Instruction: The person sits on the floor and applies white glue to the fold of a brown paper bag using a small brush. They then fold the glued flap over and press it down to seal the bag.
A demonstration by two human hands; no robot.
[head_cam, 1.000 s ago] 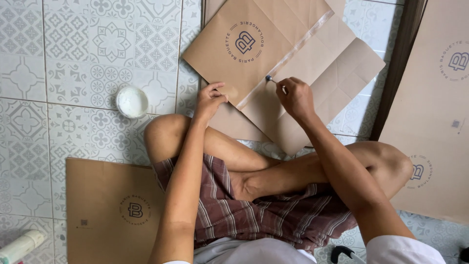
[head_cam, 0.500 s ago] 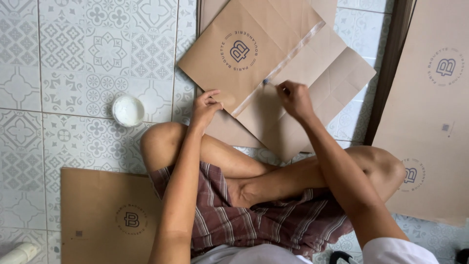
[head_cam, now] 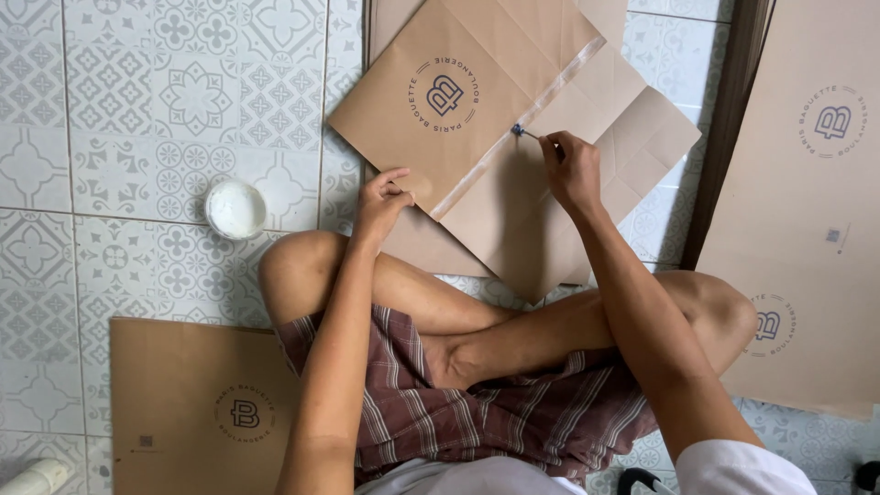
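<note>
The right hand [head_cam: 570,168] pinches a small brush [head_cam: 522,132] in a narrow grip, its tip on the glossy glue strip of the brown paper bag [head_cam: 477,101]. The left hand [head_cam: 383,202], fingers curled, presses the bag's near edge against the tiled floor [head_cam: 137,119]. A white glue pot [head_cam: 236,208] stands near the left hand.

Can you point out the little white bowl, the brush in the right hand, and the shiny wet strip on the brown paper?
white bowl [head_cam: 236,208], head view, centre of its white contents.
brush [head_cam: 519,131], head view, dark tip beyond the fingers.
right hand [head_cam: 570,170], head view, back of the hand.
wet strip [head_cam: 477,170], head view, lower stretch of the glossy band.
</note>
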